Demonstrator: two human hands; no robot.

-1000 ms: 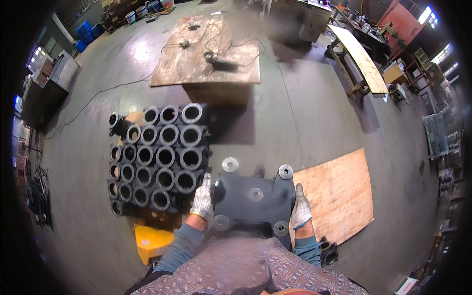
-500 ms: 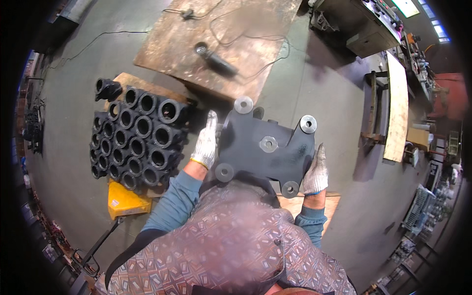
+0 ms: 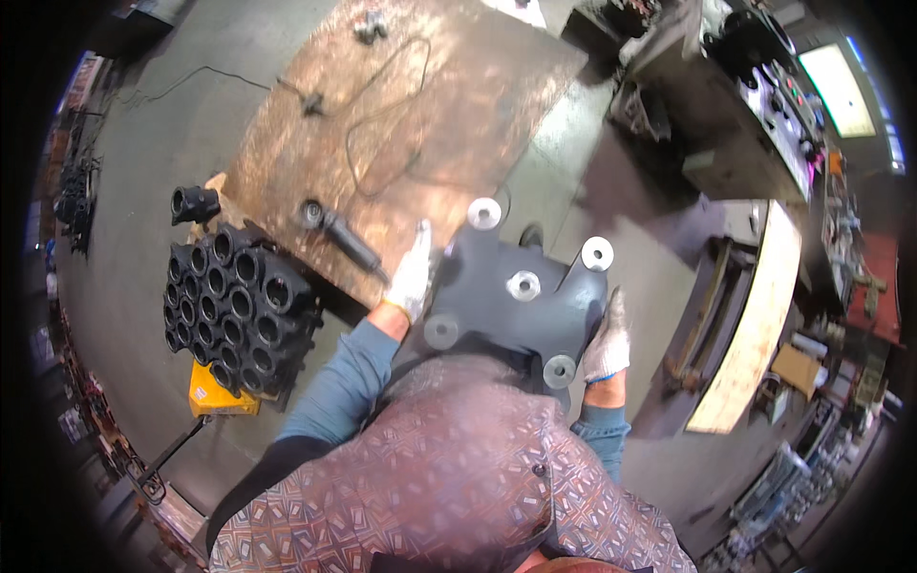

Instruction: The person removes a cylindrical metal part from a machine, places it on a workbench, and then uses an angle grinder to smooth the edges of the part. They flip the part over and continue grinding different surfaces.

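Note:
Between my two gloved hands I carry a dark grey cast metal bracket [image 3: 506, 304] in front of my body. It has bare, machined round bosses with holes at its corners and one in the middle. My left hand [image 3: 413, 274], in a white knit glove, presses against its left side with the fingers pointing forward. On the opposite side my right hand [image 3: 607, 342], gloved alike, supports the right edge; part of its fingers is hidden by the casting. Ahead and to the left, a black corded power tool [image 3: 344, 239] with a round head lies on the worn wooden tabletop [image 3: 458, 124].
Several black tubular castings [image 3: 234, 306] are stacked at the left, beside a yellow pallet jack [image 3: 218, 390]. One separate casting [image 3: 194, 203] sits behind them. A cable [image 3: 349, 143] loops over the tabletop. At the right stand a pale board [image 3: 750, 329] and a machine [image 3: 726, 134].
My view has turned and come closer to the wooden table, which now reaches my left hand. The stacked castings have shifted left in view. Both hands still hold the bracket.

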